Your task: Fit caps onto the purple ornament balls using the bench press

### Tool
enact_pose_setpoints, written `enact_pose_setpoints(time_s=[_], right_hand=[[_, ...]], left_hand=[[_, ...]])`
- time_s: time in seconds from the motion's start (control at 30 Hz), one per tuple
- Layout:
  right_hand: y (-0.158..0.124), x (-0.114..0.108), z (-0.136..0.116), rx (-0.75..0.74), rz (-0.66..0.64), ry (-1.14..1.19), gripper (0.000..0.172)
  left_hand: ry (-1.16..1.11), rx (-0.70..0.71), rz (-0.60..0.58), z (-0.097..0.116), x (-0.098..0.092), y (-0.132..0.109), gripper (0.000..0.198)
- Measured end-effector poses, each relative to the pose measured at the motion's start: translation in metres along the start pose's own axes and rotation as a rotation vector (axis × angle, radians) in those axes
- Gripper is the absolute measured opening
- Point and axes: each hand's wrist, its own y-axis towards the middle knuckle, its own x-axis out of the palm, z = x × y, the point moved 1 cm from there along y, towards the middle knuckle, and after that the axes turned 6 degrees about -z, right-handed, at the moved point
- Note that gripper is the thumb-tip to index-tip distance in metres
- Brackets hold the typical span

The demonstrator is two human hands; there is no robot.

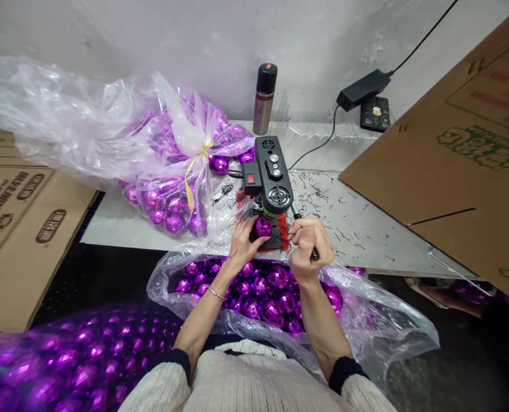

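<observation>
My left hand (pixel 242 240) grips a shiny purple faceted ball (pixel 263 226) between thumb and fingers, under the head of a small black press machine (pixel 271 171). The machine has round vents, silver buttons and a red switch on its side. My right hand (pixel 310 246) is closed around the black-tipped lever handle (pixel 315 254) at the machine's right side. The machine stands on a red mat (pixel 283 224). Below my hands, an open clear plastic bag (pixel 164 286) holds many purple balls (pixel 261 286).
A tied plastic bag of purple balls (pixel 175 223) lies left. Behind stand a spray can (pixel 265 100), a power adapter (pixel 363 90) and a phone (pixel 375 114). Small dark pins litter the white table (pixel 344 206). Cardboard boxes (pixel 464 171) flank both sides; more balls (pixel 83 360) fill the lower left.
</observation>
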Motion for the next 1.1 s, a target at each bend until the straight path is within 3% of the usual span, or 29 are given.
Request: enact_pose_setpoints(time_s=[0.27,0.53,0.87,1.1], right_hand=[[-0.001,0.000,0.000,-0.034,0.005,-0.024,0.035],[-0.002,0.000,0.001,-0.026,0.012,-0.023,0.035],[0.000,0.001,-0.002,-0.046,0.005,0.000,0.033],[0.000,0.001,-0.001,-0.072,-0.001,0.010,0.030]], left_hand=[[-0.112,-0.119,-0.022,-0.010,-0.009,0.011,0.067],[-0.121,-0.127,-0.087,-0.013,-0.021,0.012,0.069],[-0.416,-0.233,-0.229,-0.032,-0.038,0.015,0.076],[-0.186,-0.135,-0.224,-0.019,-0.032,0.015,0.072]])
